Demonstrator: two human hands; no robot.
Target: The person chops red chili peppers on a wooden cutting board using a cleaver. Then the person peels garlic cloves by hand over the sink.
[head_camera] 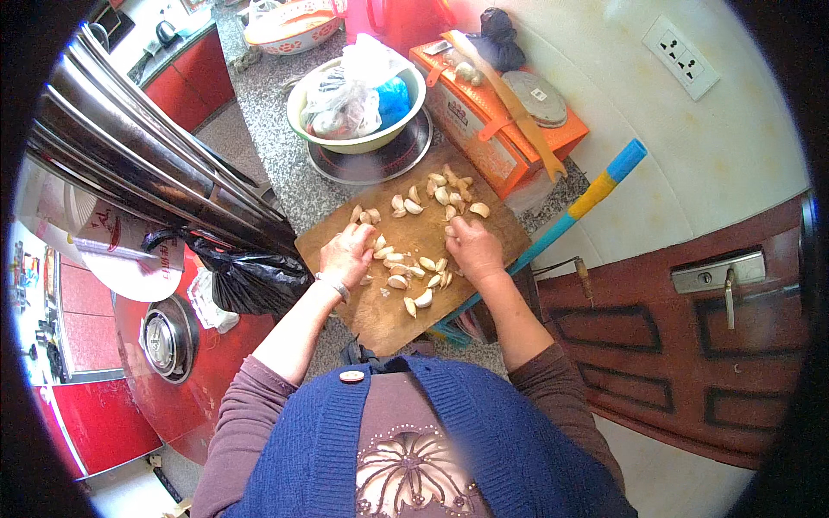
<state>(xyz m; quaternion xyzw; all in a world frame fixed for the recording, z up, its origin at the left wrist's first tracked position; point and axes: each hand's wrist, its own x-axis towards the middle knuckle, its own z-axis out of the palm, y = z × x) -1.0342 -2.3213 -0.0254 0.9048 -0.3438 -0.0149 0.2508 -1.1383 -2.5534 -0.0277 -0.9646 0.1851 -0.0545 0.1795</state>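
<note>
A wooden cutting board [401, 317] lies before me with many garlic cloves scattered on it. My left hand [346, 256] rests at the board's left side, fingers curled, just below a few cloves [366, 215]. My right hand [474, 249] is over the right side, its bent fingertips close to a clove [451, 212]. Whether either hand grips a clove is hidden by the fingers. Between the hands lies a loose group of pale garlic cloves [397, 281]. Farther up are more cloves [413, 206] and a knobby piece that looks like ginger [461, 188].
Beyond the board, a bowl of plastic bags [298, 129] stands on a round black cooktop [369, 165]. An orange box [473, 129] sits by the wall. A blue-and-yellow pole [586, 194] leans at the right. A black plastic bag [259, 278] hangs at the left.
</note>
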